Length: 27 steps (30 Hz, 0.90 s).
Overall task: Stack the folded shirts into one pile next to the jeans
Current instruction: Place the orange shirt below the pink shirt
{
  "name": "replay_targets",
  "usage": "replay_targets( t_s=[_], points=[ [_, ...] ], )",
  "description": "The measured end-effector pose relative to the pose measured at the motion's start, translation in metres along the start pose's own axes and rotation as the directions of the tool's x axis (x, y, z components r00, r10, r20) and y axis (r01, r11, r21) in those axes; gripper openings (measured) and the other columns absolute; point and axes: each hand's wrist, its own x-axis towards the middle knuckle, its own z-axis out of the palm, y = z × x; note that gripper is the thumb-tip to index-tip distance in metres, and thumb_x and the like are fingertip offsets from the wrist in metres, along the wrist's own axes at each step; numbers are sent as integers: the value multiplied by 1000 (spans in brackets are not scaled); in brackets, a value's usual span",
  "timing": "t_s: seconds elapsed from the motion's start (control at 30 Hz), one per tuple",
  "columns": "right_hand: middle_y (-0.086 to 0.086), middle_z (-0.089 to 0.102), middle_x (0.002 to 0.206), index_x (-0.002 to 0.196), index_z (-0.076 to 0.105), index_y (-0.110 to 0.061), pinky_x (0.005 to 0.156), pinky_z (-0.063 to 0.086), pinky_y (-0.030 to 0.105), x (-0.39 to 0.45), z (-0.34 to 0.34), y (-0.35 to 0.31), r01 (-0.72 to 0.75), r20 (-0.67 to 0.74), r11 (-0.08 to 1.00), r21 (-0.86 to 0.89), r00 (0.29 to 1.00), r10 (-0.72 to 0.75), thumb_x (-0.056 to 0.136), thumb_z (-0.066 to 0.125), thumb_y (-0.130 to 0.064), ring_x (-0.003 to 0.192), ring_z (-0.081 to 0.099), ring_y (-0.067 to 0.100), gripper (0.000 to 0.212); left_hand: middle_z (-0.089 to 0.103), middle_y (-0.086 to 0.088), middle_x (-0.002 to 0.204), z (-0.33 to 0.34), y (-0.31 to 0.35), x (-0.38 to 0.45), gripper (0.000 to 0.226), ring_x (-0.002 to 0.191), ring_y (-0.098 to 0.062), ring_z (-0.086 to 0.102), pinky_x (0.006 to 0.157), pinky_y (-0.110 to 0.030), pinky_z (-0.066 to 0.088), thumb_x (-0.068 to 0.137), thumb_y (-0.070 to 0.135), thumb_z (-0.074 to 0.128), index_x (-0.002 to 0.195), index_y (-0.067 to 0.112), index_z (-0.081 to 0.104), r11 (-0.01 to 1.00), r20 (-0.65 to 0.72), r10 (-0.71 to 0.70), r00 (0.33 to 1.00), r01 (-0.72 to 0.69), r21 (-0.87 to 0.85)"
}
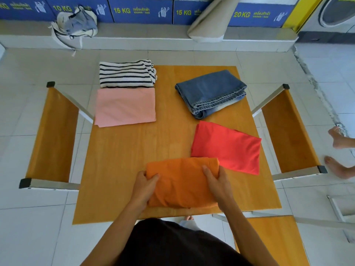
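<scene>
A folded orange shirt (182,182) lies at the near edge of the wooden table (130,150). My left hand (143,189) grips its left side and my right hand (218,184) grips its right side. A folded red shirt (226,146) lies just beyond it to the right, its corner touching the orange one. Folded blue jeans (210,93) rest at the far right of the table. On the far left lie a folded pink shirt (124,106) and, behind it, a folded striped shirt (125,74) that overhangs the table's back edge.
Wooden benches stand at the left (51,137), the right (288,131) and near right (272,239) of the table. Another person's bare feet (340,150) are on the tiled floor at the far right. A cloth bag (75,25) sits on the ledge below the washing machines.
</scene>
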Motion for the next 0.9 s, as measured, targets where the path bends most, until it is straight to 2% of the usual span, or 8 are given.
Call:
replay_targets(
  t_s=[0.1, 0.2, 0.33, 0.43, 0.5, 0.63, 0.77, 0.9],
  points=[
    [-6, 59, 116, 125, 48, -35, 90, 49, 39, 2, 23, -16, 23, 76, 999, 29, 997, -26, 91, 58, -56, 104, 58, 18, 41, 68, -6, 111, -26, -3, 15, 54, 95, -22, 67, 88, -45, 55, 76, 39, 71, 121, 13, 58, 998, 4, -9, 1000, 10, -55],
    [-6, 62, 113, 122, 53, -30, 84, 49, 35, 8, 52, -38, 51, 125, 998, 40, 991, -56, 91, 61, -52, 100, 60, 13, 39, 70, -7, 114, -57, 0, 28, 51, 96, -22, 68, 89, -46, 55, 78, 38, 71, 122, 14, 61, 993, 0, 2, 1000, -1, -118],
    [-4, 62, 101, 107, 56, -19, 69, 48, 30, 19, 98, -81, 121, 135, 992, -21, 984, -117, 88, 67, -47, 88, 60, 10, 36, 63, -6, 123, -104, 17, 49, 52, 105, -25, 62, 88, -40, 52, 87, 33, 68, 133, 12, 53, 985, -56, 15, 998, -25, -171],
    [-7, 58, 92, 105, 52, -18, 58, 44, 27, 26, 131, -119, 166, 157, 984, -59, 975, -155, 89, 67, -42, 78, 55, 5, 33, 54, -4, 134, -141, 37, 71, 63, 119, -31, 55, 98, -46, 47, 89, 38, 64, 142, 14, 42, 989, -128, 28, 991, -46, -141],
    [-8, 58, 93, 107, 52, -17, 61, 48, 30, 31, 150, -142, 191, 176, 979, -66, 968, -177, 89, 67, -43, 80, 56, 7, 35, 52, -2, 137, -163, 50, 87, 64, 121, -32, 53, 99, -49, 46, 89, 40, 63, 143, 16, 40, 989, -155, 42, 987, -64, -134],
    [-1, 61, 99, 107, 52, -16, 76, 54, 43, 45, 179, -165, 197, 149, 980, -36, 970, -189, 88, 67, -44, 89, 61, 18, 37, 49, -5, 142, -189, 74, 119, 59, 124, -32, 52, 100, -50, 46, 92, 39, 60, 143, 19, 39, 992, -199, 84, 976, -101, -75],
    [-1, 59, 106, 117, 49, -15, 82, 53, 42, 57, 195, -150, 178, 106, 974, -141, 981, -164, 89, 67, -35, 98, 60, 23, 39, 53, -8, 138, -195, 69, 145, 50, 112, -29, 57, 84, -39, 49, 92, 36, 61, 136, 18, 44, 995, -234, 58, 970, -38, 88],
    [4, 58, 114, 128, 48, -10, 86, 51, 40, 61, 197, -127, 171, 75, 964, -204, 984, -159, 90, 68, -33, 101, 57, 23, 49, 58, -9, 130, -194, 61, 154, 50, 109, -30, 60, 81, -38, 50, 92, 35, 60, 136, 18, 43, 982, -247, 78, 966, -32, 186]
  ],
)
